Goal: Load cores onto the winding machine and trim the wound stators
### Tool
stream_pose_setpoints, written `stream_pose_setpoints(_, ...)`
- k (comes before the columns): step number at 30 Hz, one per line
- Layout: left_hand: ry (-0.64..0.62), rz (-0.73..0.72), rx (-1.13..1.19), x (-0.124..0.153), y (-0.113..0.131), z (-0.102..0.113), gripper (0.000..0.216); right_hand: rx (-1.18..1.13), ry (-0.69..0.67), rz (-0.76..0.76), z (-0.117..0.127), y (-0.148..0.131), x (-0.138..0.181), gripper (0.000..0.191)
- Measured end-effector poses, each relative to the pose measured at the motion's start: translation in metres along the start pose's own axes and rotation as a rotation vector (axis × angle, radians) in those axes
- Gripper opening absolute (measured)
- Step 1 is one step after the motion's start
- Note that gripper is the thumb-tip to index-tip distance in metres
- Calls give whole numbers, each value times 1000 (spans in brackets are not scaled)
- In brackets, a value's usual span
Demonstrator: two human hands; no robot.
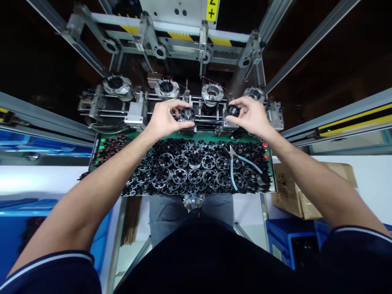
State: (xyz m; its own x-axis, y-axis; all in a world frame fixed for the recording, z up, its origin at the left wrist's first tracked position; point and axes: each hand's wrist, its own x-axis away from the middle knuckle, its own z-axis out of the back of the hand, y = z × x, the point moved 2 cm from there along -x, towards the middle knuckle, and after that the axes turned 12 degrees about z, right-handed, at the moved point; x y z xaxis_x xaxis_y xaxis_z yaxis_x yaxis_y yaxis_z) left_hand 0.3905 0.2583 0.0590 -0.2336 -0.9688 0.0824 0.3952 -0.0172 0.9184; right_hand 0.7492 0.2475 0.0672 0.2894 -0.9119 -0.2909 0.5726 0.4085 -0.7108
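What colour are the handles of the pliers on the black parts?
Light blue, on the pliers, in the head view.

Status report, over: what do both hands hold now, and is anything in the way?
Left hand grips black ring part. Right hand grips second ring part. Blue pliers lie on parts pile, apart from both hands.
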Motion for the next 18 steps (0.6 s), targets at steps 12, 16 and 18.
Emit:
stream_pose_setpoints(12, 23, 19, 176, 17, 9, 7, 64, -120, 120, 13, 20, 23, 1, 68)
stream_pose_setpoints(16, 157, 94, 475, 87, 21, 2, 58, -242, 337, 28, 57, 51, -11, 78)
stream_pose_setpoints(18, 224, 160, 559, 131, 12, -8, 60, -157, 356, 11, 75, 60, -18, 80)
